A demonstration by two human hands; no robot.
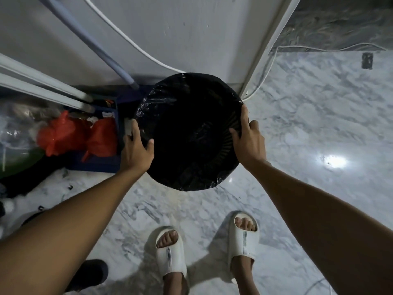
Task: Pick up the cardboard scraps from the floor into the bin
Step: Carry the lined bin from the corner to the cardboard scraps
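A round bin (pixel 187 116) lined with a black plastic bag stands against the white wall, seen from above. My left hand (pixel 137 149) grips its left rim, thumb over the edge inside. My right hand (pixel 248 138) grips the right rim, fingers curled over the liner. The bin's inside is too dark to tell what lies in it. No cardboard scraps show on the floor.
A blue crate (pixel 100 160) with red plastic bags (pixel 61 137) sits left of the bin. A mop handle (pixel 102 54) leans on the wall. White cables (pixel 263 73) run by the door frame. My feet in white slippers (pixel 170 252) stand on the marble floor (pixel 319 124).
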